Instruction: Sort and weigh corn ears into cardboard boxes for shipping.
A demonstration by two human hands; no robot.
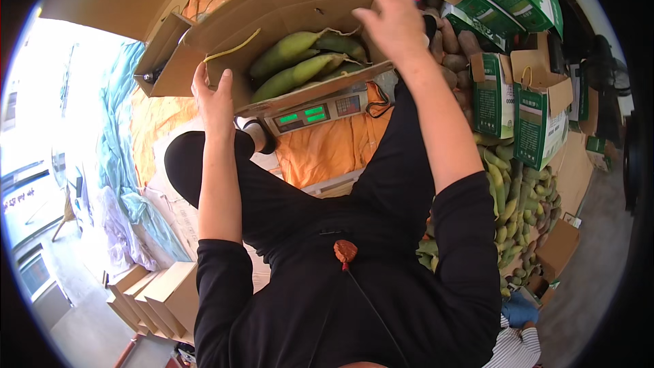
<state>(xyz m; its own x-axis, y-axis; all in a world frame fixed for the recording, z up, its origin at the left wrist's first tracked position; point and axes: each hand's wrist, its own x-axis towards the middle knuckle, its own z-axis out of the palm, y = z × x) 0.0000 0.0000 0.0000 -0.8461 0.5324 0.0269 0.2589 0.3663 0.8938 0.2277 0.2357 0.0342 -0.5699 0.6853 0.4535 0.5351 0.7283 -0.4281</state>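
Veg (long, green), in box, btwn L hand & R hand

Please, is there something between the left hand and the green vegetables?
Yes: the left end of the cardboard box stands between the left hand and the green vegetables. From above, nothing visible covers them.

You wear a plain black top at lower centre, its sleeves stopping above your forearms, and black trousers. A reddish-brown, lobed pendant sits below mid-frame on your thin dark cord, joined by a red piece. Your left hand and right hand are bare.
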